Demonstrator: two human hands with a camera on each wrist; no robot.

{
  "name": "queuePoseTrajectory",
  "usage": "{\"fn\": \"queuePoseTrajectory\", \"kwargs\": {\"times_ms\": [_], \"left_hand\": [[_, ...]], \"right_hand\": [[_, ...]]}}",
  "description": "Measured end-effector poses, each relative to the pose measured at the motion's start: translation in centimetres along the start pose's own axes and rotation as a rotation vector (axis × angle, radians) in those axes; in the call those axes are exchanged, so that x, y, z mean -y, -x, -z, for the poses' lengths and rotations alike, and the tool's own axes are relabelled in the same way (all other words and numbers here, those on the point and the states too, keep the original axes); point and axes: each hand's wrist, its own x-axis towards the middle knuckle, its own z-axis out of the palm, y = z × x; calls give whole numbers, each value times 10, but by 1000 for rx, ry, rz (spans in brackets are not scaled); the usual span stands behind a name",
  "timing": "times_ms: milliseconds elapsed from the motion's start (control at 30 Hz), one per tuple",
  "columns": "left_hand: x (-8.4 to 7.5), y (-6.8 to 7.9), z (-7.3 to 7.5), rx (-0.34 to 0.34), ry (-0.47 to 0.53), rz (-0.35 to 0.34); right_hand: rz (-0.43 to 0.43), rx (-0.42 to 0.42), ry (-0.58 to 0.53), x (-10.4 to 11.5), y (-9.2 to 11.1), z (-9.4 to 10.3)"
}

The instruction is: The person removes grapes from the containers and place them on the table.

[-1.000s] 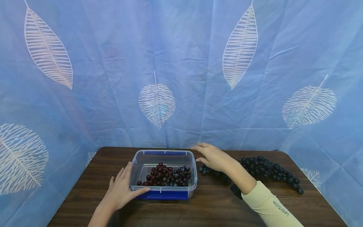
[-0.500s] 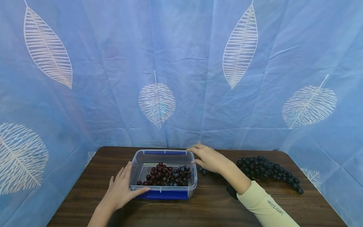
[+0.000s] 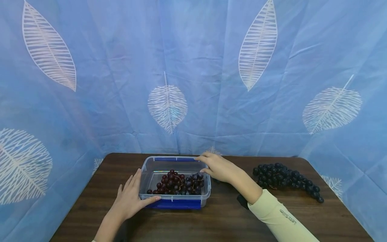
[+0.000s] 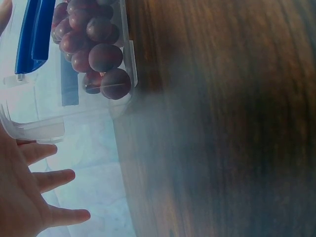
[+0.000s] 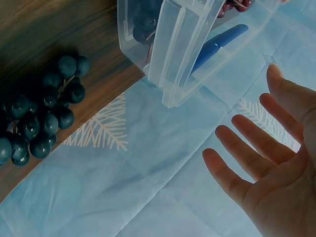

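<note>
The table [image 3: 229, 222] has room at six o'clock from the box [image 3: 173, 204], its far edge near twelve; black grapes [image 3: 282, 176] lie outside at three. The left hand [image 3: 128, 198], straight-fingered, touches the box at eight; the right hand [image 3: 220, 168], fingers extended, hovers at two, contact unclear. Mixed grapes [image 3: 172, 183] already sit inside, so the work looks partway done.

The right hand [image 3: 220, 168] is further left now. Its fingers are over the box [image 3: 181, 197], at the back right corner, though touching is hard to tell.
</note>
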Motion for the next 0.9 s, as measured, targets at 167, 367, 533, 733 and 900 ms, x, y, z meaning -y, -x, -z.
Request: {"fn": "queuePoseTrajectory", "kwargs": {"times_ms": [167,367,533,733,900], "left_hand": [[-1,-1,1,-3,6,-10],[-2,0,2,-3,1,6],[-3,-1,3,10,-6,29],[-3,-1,3,22,-6,39],[-3,-1,2,36,0,44]], "right_hand": [[-1,23,-4,3,-5,-5],[-2,79,-13,7,-9,-15],[25,101,0,8,-13,-22],[38,141,29,10,-16,-31],[71,165,50,11,-18,-38]]}}
